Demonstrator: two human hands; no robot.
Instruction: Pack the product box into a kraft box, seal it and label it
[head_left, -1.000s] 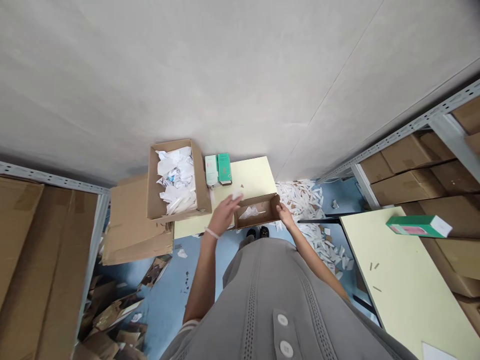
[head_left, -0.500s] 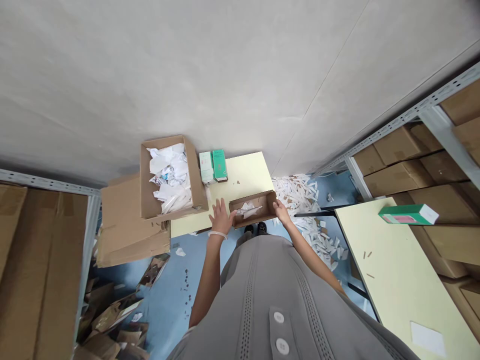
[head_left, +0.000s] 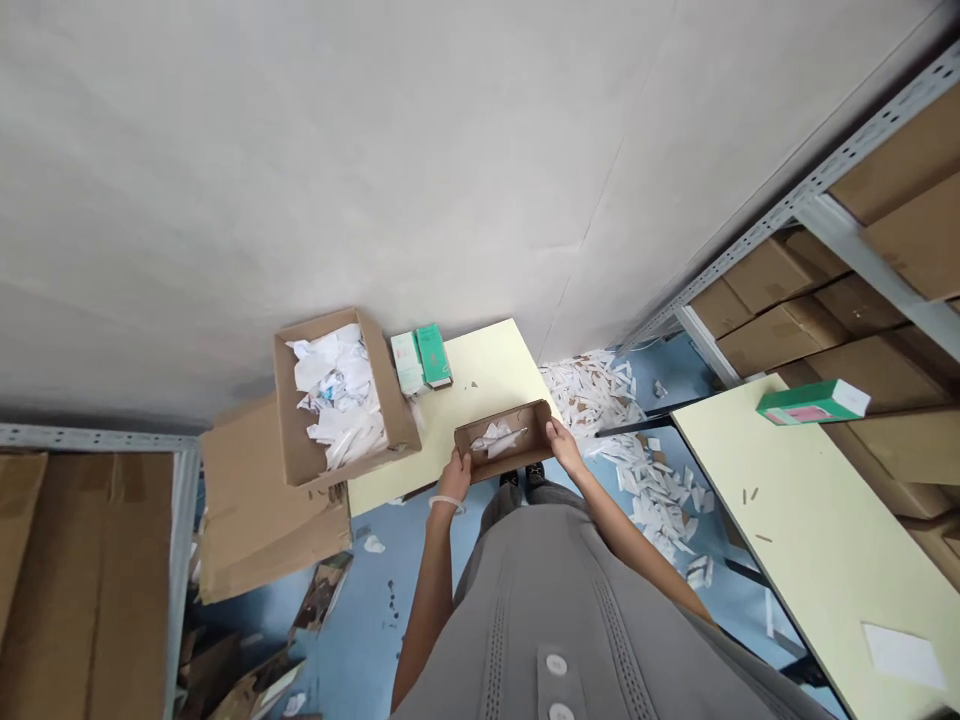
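Observation:
A small open cardboard box point(head_left: 517, 456) with crumpled white paper point(head_left: 495, 436) inside sits at the near edge of a pale yellow table point(head_left: 487, 375). My left hand point(head_left: 456, 476) grips the box's left end, fingers closed on its wall. The box's right end is held the same way by my right hand point(head_left: 562, 447). A white band circles my left wrist.
A larger cardboard box point(head_left: 289, 440) full of white paper scraps stands at the table's left end, with two green cartons point(head_left: 421, 358) beside it. White scraps point(head_left: 637, 470) litter the blue floor. A second yellow table point(head_left: 817, 530) with a green carton point(head_left: 814, 402) is at right; shelves of boxes flank both sides.
My left hand dropped the white paper into the small box, then came back and closed on the box's left end. My right hand stayed on the right end.

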